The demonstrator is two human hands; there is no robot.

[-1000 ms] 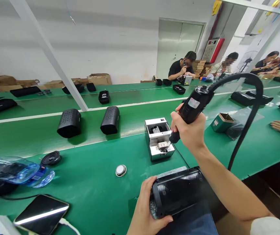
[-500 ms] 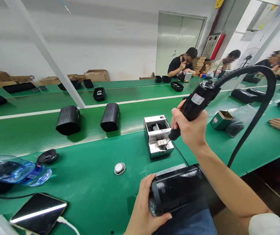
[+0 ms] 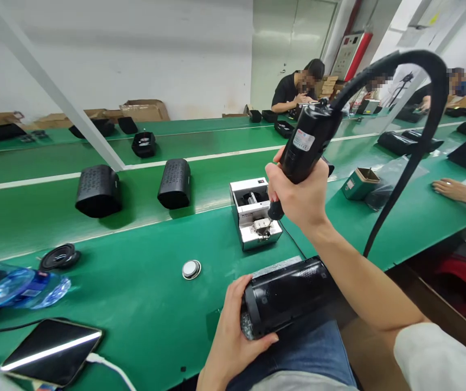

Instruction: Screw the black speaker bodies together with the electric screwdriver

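My right hand (image 3: 300,198) is closed around a black electric screwdriver (image 3: 304,144) with a thick black cable (image 3: 415,146) arching off to the right. Its tip points down onto the front of a small white screw feeder box (image 3: 253,214) on the green table. My left hand (image 3: 233,334) grips the end of a black cylindrical speaker housing (image 3: 285,296) lying at the table's near edge, partly over my lap.
Two black speaker shells (image 3: 98,191) (image 3: 174,183) stand on the green conveyor belt (image 3: 45,209). A loose speaker driver (image 3: 59,256), a small silver disc (image 3: 191,269), a plastic bottle (image 3: 17,282) and a phone (image 3: 49,352) lie at left. Another person's hand (image 3: 454,190) rests at right; workers sit beyond.
The view has shifted, so everything sits a little further left and lower. My right hand stays with the screwdriver tip at the feeder box; my left hand keeps hold of the housing.
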